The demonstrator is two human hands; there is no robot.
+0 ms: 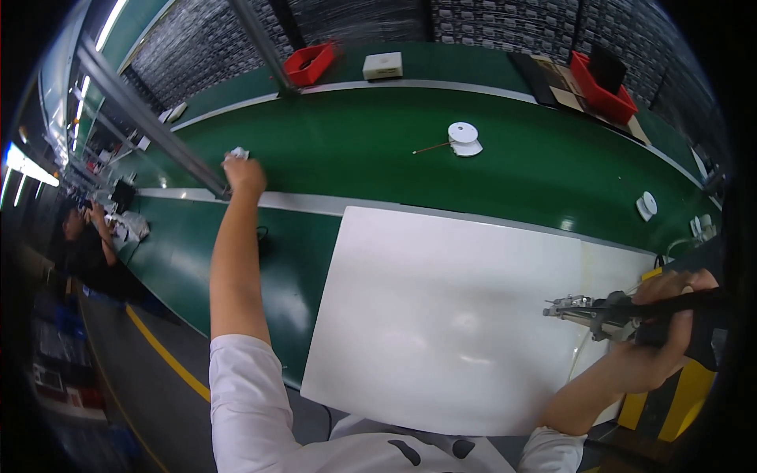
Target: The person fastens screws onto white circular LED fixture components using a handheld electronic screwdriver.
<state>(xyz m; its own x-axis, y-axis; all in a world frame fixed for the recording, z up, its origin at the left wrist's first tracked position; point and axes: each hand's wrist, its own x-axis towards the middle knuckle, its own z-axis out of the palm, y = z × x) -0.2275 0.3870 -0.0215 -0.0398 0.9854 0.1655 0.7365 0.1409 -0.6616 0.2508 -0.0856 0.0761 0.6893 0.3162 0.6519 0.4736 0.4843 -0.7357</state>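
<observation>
My left arm reaches far out to the left over the green belt. My left hand is closed on a small white part, whose shape is blurred and half covered by the fingers. On the right, my right hand is wrapped round a black-bodied tool with a metal head, pointing left over the white board. Motion smears the fingers there. A round white part with a red wire lies on the belt ahead, and another white part lies farther right.
Red bins and a small pale box stand on the far ledge. A slanted metal post rises near my left hand. Another person is at the far left. Yellow-and-black equipment sits at the lower right.
</observation>
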